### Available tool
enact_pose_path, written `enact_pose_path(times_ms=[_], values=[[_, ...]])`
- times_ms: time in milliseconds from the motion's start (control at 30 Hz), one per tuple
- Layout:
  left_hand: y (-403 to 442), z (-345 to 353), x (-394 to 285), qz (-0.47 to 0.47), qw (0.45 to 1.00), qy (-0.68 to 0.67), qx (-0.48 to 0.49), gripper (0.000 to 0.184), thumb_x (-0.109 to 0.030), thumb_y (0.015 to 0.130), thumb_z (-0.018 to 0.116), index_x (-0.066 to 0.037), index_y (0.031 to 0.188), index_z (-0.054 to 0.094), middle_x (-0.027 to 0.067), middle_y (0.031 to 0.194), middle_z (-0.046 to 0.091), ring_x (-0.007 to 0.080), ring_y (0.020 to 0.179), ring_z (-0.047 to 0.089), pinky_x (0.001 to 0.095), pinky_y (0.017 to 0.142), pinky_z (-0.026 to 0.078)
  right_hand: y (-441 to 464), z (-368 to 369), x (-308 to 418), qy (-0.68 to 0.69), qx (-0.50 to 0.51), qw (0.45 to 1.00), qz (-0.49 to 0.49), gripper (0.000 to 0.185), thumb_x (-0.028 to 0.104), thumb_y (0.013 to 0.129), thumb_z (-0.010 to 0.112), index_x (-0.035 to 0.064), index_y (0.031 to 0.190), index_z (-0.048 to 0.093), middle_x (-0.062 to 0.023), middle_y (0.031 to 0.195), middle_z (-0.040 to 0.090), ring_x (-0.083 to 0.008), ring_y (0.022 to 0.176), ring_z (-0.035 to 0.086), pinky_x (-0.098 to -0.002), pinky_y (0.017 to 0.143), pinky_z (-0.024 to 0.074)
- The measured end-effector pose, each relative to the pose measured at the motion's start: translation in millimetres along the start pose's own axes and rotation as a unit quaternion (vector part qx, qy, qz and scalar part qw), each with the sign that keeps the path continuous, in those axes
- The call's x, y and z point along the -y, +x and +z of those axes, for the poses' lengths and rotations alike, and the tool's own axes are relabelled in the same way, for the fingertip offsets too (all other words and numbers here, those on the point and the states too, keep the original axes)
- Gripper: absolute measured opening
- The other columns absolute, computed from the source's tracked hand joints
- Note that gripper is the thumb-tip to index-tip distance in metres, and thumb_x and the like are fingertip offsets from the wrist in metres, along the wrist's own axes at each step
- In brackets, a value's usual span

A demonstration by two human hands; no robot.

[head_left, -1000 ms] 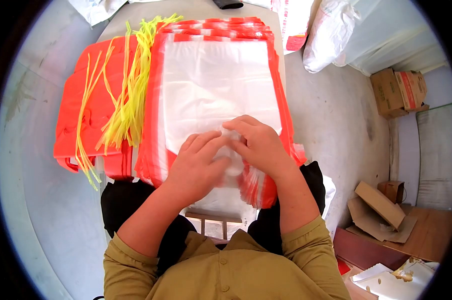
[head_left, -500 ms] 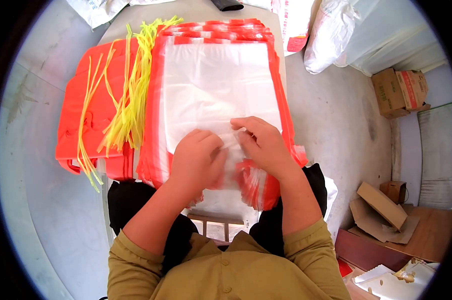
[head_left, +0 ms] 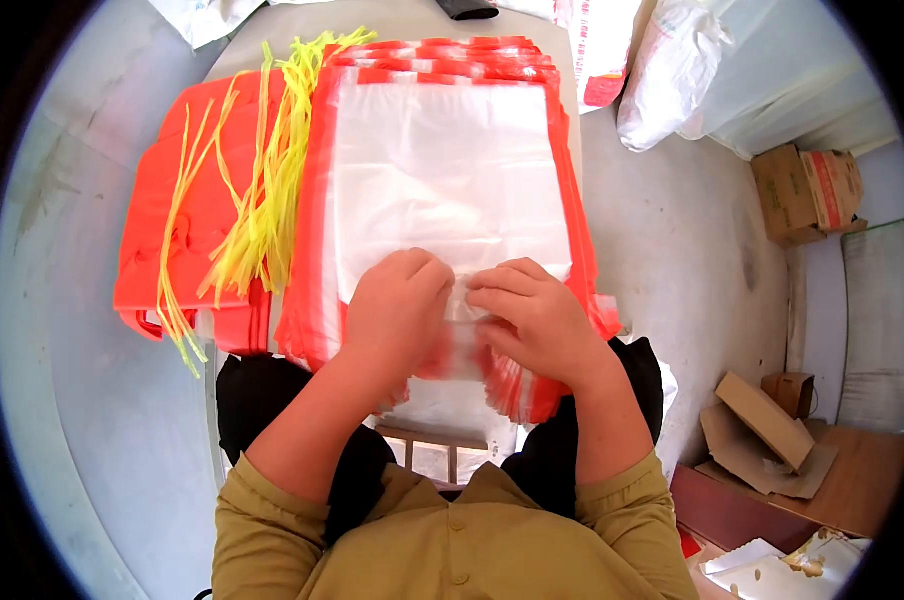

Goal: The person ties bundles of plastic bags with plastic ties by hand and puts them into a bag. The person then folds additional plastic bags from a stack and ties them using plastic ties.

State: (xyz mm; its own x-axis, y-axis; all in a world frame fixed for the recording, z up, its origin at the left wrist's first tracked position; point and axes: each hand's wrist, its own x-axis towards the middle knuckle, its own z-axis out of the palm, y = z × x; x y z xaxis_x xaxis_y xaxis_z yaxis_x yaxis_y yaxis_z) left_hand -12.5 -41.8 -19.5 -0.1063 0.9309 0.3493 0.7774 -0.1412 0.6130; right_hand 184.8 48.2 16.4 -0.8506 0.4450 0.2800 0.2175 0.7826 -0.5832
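Pale tabletop (head_left: 397, 20), bearing the working materials, extends away from the seated person. Nearest the viewer lie a tan shirt (head_left: 452, 550), its sleeves ending near the elbows, and black trousers (head_left: 262, 400), visible on both sides of the table's near end. Next come the two hands, side by side and slightly apart, at the near part of a stack of clear plastic bags (head_left: 452, 165) with red borders, which lies flat on the table directly before the person. The left hand (head_left: 400, 310) has its fingers curled together, the tips mostly hidden; the right hand (head_left: 534, 315) bends its fingers inward, leaving a narrow gap above the thumb. Film between the hands is blurred; whether either hand pinches it cannot be told. Below the right hand, the layered red edges fan out. Left of the stack, yellow strips (head_left: 267, 215) lie in a loose bundle, partly across a pile of red bags (head_left: 167, 230). To the right, beyond the table, an opened carton (head_left: 767, 425) rests on a brown surface (head_left: 862, 480). Farther off are a cardboard box (head_left: 787, 195), a white sack (head_left: 672, 75) and, at the table's far end, a dark object (head_left: 469, 8) cut by the frame.
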Motion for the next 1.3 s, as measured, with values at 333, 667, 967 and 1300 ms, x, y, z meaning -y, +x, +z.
enact_pose_path(times_ms=[333,667,967,1300], values=[[-6,-16,2,0.121,0.99,0.058,0.031,0.037,-0.005,0.074,0.075,-0.003,0.11,0.067,0.012,0.109,0.066,0.0335,0.101,0.065,0.045,0.088,0.054,4,8,-4,-0.085,-0.011,0.995,-0.044,0.036,0.001,0.074,0.073,0.0033,0.11,0.069,-0.008,0.11,0.069,-0.0296,0.103,0.065,-0.0407,0.088,0.0556],[-5,-15,13,0.117,0.992,0.047,-0.002,0.037,0.0,0.074,0.069,-0.002,0.111,0.069,0.0113,0.107,0.07,0.0324,0.097,0.067,0.0446,0.085,0.055,7,12,-13,-0.157,-0.064,0.984,-0.048,0.03,0.0,0.077,0.068,0.0042,0.107,0.072,-0.0083,0.106,0.073,-0.0293,0.097,0.069,-0.0408,0.085,0.0574],[-6,-27,18,0.099,0.994,0.048,-0.002,0.037,0.001,0.074,0.071,-0.004,0.111,0.071,0.0113,0.106,0.074,0.0334,0.1,0.069,0.0452,0.088,0.056,9,6,-10,-0.112,-0.08,0.991,-0.006,0.026,-0.001,0.078,0.067,0.0051,0.102,0.073,-0.0091,0.099,0.075,-0.0298,0.093,0.071,-0.0399,0.08,0.059],[-14,-51,30,0.112,0.991,-0.027,0.061,0.039,-0.006,0.072,0.078,-0.006,0.11,0.07,0.0131,0.103,0.074,0.0372,0.1,0.071,0.0473,0.086,0.057,-7,-24,3,-0.096,0.017,0.993,0.06,0.023,0.0,0.086,0.069,0.0064,0.107,0.077,-0.0114,0.093,0.075,-0.0315,0.088,0.071,-0.0396,0.075,0.057]])
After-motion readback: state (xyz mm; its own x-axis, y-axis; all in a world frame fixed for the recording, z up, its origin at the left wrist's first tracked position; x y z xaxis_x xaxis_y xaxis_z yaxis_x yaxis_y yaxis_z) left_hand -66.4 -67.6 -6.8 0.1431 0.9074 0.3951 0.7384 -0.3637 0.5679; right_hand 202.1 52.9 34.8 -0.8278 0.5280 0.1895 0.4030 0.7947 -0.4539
